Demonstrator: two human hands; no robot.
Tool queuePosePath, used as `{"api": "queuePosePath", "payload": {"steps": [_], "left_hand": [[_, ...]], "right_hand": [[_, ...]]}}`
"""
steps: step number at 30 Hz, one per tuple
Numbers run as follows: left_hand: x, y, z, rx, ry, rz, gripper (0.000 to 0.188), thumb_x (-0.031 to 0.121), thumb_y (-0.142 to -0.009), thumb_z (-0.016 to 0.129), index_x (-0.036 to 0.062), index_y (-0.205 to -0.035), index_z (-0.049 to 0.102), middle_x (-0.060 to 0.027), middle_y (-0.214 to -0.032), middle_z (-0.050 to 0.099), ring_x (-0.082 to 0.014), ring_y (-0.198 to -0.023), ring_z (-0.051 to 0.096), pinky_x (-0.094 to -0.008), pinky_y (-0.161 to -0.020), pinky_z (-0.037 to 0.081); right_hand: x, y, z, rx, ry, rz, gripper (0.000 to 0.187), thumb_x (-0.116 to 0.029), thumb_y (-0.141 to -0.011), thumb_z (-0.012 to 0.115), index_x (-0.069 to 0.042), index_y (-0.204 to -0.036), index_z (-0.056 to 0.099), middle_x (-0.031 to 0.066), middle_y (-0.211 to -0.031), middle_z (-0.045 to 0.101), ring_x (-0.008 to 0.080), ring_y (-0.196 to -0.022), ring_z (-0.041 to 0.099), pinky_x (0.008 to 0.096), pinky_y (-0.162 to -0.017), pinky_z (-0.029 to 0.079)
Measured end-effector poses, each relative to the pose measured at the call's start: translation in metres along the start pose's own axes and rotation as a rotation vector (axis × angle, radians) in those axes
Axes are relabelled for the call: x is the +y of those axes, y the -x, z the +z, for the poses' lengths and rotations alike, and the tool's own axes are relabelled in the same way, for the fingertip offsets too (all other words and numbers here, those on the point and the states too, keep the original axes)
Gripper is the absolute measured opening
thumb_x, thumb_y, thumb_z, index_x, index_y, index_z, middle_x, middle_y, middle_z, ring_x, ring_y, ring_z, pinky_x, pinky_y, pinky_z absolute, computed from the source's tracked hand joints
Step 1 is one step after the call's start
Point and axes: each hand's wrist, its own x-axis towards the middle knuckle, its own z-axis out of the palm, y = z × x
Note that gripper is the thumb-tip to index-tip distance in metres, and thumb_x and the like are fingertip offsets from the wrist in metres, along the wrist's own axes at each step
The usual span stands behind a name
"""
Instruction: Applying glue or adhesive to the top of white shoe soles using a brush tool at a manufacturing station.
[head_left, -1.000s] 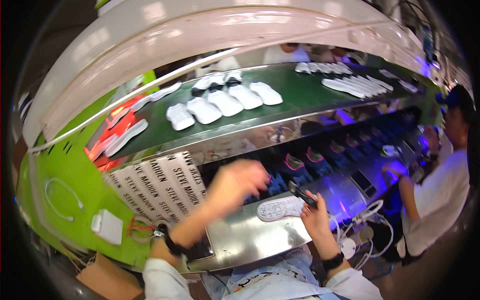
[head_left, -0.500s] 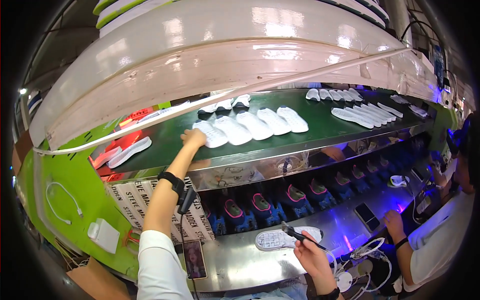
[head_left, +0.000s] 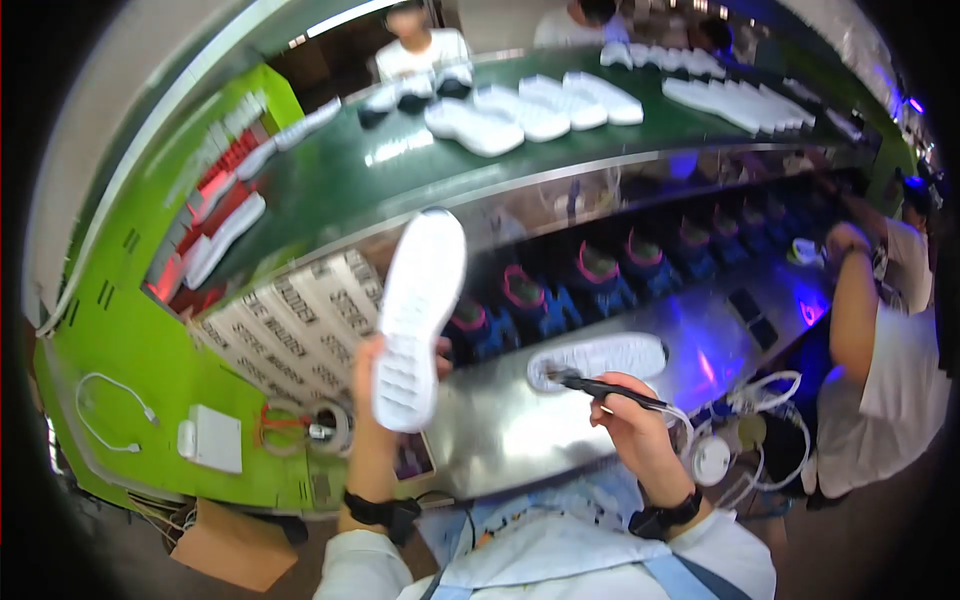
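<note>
My left hand (head_left: 368, 372) is closed around the lower part of a white shoe sole (head_left: 424, 290), held up on a slant in front of the shelf. My right hand (head_left: 640, 420) grips a slim black-handled brush (head_left: 612, 388) like a pen, with a pale tube or cable trailing from its back end. The dark brush tip is over the left end of a second white shoe sole (head_left: 610, 358), which lies flat on the metal bench (head_left: 500, 425). Whether the tip touches that sole, I cannot tell.
More white soles (head_left: 545, 108) lie in a row on the green belt (head_left: 370, 180). Below it stand several dark shoe uppers (head_left: 600, 265) with pink edging. A phone (head_left: 752, 318) and coiled white cables (head_left: 765, 395) are to the right, near a co-worker's arm (head_left: 852, 310).
My left hand has taken a sole from the belt row and brought it closer. The brush in my right hand has come over the bench sole's left end. The view has tilted.
</note>
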Motion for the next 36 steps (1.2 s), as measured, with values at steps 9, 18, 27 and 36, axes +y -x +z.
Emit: {"api": "queuePosePath", "payload": {"steps": [9,18,27,36], "left_hand": [[-0.186,0.043,-0.056,0.145,0.572,-0.224,0.052,0.038,-0.098,0.030,0.0031,-0.134,0.040,-0.0185,-0.126,0.053,-0.0307,-0.110,0.056,-0.0396,-0.097,0.045],[-0.171,0.027,-0.057,0.039,0.756,-0.191,0.061,0.052,-0.092,0.037,0.0049,-0.131,0.043,-0.0191,-0.109,0.057,-0.0317,-0.093,0.060,-0.0416,-0.074,0.056],[-0.112,-0.004,-0.039,-0.147,0.165,-0.507,0.057,0.037,-0.093,0.044,-0.0057,-0.131,0.042,-0.0241,-0.117,0.057,-0.0320,-0.103,0.061,-0.0391,-0.086,0.052],[-0.110,-0.048,-0.035,-0.664,-0.723,-0.990,0.031,0.021,-0.095,0.051,-0.0010,-0.113,0.062,-0.0029,-0.102,0.066,-0.0084,-0.084,0.061,-0.0218,-0.075,0.050]], "right_hand": [[0.068,-0.015,0.016,-0.420,1.209,-0.659,0.028,-0.005,-0.071,0.070,-0.003,-0.099,0.066,0.0145,-0.097,0.066,0.0299,-0.080,0.062,0.0344,-0.072,0.050],[0.057,0.005,0.043,-0.627,1.146,-0.489,0.024,-0.005,-0.076,0.068,-0.004,-0.099,0.068,0.0132,-0.098,0.067,0.0228,-0.084,0.065,0.0326,-0.072,0.051],[0.034,-0.013,0.034,-0.604,0.840,0.022,0.021,-0.004,-0.075,0.066,-0.003,-0.096,0.070,0.0126,-0.097,0.068,0.0247,-0.087,0.066,0.0303,-0.080,0.051],[0.013,-0.014,0.022,-0.938,1.343,-0.451,0.021,-0.005,-0.071,0.070,-0.006,-0.092,0.071,0.0059,-0.090,0.069,0.0284,-0.102,0.056,0.0384,-0.086,0.047]]}}
